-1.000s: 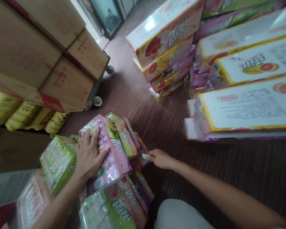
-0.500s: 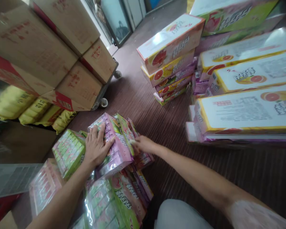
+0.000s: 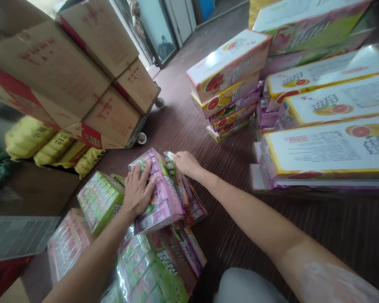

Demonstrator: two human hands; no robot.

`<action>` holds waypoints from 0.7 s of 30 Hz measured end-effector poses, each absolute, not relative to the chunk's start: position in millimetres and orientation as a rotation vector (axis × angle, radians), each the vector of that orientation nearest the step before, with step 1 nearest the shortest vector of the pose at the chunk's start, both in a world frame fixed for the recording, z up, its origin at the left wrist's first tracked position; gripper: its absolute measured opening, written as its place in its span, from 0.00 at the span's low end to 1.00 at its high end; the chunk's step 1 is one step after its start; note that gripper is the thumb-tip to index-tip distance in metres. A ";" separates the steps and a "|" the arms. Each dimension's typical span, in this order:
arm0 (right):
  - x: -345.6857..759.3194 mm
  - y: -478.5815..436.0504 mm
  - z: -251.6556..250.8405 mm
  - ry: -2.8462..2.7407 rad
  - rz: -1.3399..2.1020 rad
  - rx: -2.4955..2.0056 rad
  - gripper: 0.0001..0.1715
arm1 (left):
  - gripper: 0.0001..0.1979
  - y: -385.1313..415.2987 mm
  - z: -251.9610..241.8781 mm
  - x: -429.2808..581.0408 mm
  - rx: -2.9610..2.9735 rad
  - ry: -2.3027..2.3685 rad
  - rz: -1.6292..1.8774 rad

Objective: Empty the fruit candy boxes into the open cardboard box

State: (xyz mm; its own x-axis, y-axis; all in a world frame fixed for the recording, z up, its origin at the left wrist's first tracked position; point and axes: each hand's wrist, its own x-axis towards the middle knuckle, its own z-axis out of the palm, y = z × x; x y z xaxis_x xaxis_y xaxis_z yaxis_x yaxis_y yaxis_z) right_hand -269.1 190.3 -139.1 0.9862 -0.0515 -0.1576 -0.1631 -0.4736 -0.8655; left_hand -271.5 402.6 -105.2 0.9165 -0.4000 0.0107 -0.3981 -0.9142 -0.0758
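My left hand [image 3: 139, 188] lies flat, fingers spread, on the clear top of a purple packaged box [image 3: 164, 206] that rests on a low pile. Beyond the box's far right corner is my right hand [image 3: 186, 163], its fingers closed around something small and pale that I cannot make out. Just under that hand, more printed packs [image 3: 194, 206] lean against the purple box's right side. Closer to me in the same pile is a green packaged box [image 3: 145, 269] with a clear top. Another green box [image 3: 99, 198] stands left of my left hand.
A wheeled trolley [image 3: 141, 139] carries stacked brown cartons [image 3: 60, 71] at upper left. Yellow packs [image 3: 60, 145] lie below them. Fruit-printed boxes [image 3: 230, 67] are stacked across the floor, with larger rows [image 3: 328, 147] on the right. A pink box [image 3: 69, 244] sits at lower left.
My right hand has moved up and away along the purple box's side to its far end. My left hand stays on the box. The whole view has shifted slightly.
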 end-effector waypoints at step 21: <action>-427.7 196.5 -246.9 0.434 0.375 -1.922 0.22 | 0.33 409.1 -108.9 -266.3 -3.051 0.711 -0.087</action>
